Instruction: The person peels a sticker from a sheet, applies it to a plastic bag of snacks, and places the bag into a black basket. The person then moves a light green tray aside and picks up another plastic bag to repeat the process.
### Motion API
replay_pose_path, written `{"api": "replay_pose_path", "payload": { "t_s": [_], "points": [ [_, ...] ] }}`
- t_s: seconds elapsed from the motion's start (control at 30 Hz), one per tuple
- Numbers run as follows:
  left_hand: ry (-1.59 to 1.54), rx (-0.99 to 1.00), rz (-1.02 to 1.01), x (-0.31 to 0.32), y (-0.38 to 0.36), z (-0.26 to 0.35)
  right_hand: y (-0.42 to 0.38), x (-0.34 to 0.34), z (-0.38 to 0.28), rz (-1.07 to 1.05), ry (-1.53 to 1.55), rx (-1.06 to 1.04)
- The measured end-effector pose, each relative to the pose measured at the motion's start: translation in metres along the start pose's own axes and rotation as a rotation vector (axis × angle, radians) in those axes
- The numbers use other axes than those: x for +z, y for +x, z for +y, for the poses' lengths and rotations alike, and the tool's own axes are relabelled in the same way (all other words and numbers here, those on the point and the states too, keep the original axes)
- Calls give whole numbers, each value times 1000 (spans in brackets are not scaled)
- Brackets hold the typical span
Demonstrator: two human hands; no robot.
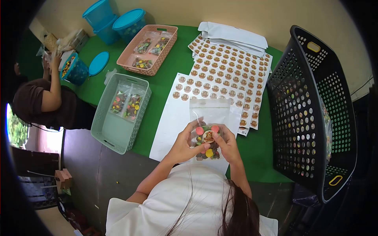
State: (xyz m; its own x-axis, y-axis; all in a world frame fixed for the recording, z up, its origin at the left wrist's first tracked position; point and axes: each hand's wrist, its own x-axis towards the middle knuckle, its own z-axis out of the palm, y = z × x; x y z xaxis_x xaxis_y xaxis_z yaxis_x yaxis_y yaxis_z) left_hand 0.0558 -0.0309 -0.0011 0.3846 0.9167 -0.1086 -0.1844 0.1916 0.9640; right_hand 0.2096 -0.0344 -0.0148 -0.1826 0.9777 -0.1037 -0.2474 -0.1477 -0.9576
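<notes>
Between my two hands is a clear zip pouch of colourful candies (202, 122), with a round brown sticker (208, 137) on its front. My left hand (186, 142) grips the pouch's left side, its thumb on the front near the sticker. On the other side my right hand (226, 143) holds the pouch, thumb at the sticker's right edge. The pouch's upper part stands free above my fingers. Beneath it lie white sheets of round brown stickers (220, 65); the nearest sheet (167, 128) has a large bare white area.
To the left, a pale green basket (103, 128) and a pink basket (126, 59) hold candy pouches. A tall black perforated basket (293, 114) stands at right. Blue tubs (129, 23) and a blue lid (99, 63) are farther back. A co-worker (43, 94) works at far left.
</notes>
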Motion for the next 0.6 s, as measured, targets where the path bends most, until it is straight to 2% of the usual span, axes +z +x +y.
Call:
{"api": "replay_pose_path", "payload": {
  "t_s": [0.13, 0.2, 0.23, 0.3, 0.33, 0.37, 0.43, 0.5, 0.57, 0.6],
  "points": [
    [113, 58, -52, -2, -1, -4, -3, -5, 4, -12, -30, 45],
    [319, 89, -77, -3, -1, 3, -4, -6, 7, -4, 17, 77],
    [322, 90, -77, -5, -1, 6, -5, -5, 7, -4, 19, 74],
    [535, 130, 2, -8, 0, 10, -6, -2, 7, -14, -84, -26],
    [506, 213, 98, -10, 2, 3, -6, -2, 6, -11, -82, -27],
    [507, 212, 94, -11, 5, -1, -7, -1, 5, -55, -82, 37],
    [189, 211, 235, -10, 11, -5, -8, 0, 5, -97, -82, 101],
    [224, 257, 299, -7, 12, -3, -9, 2, 8, -148, -118, 143],
    [199, -5, 316, -8, 11, -1, -9, 0, 9, -168, -162, 183],
    [197, -4, 320, -8, 11, -3, -8, 0, 9, -204, -165, 191]
  ]
}}
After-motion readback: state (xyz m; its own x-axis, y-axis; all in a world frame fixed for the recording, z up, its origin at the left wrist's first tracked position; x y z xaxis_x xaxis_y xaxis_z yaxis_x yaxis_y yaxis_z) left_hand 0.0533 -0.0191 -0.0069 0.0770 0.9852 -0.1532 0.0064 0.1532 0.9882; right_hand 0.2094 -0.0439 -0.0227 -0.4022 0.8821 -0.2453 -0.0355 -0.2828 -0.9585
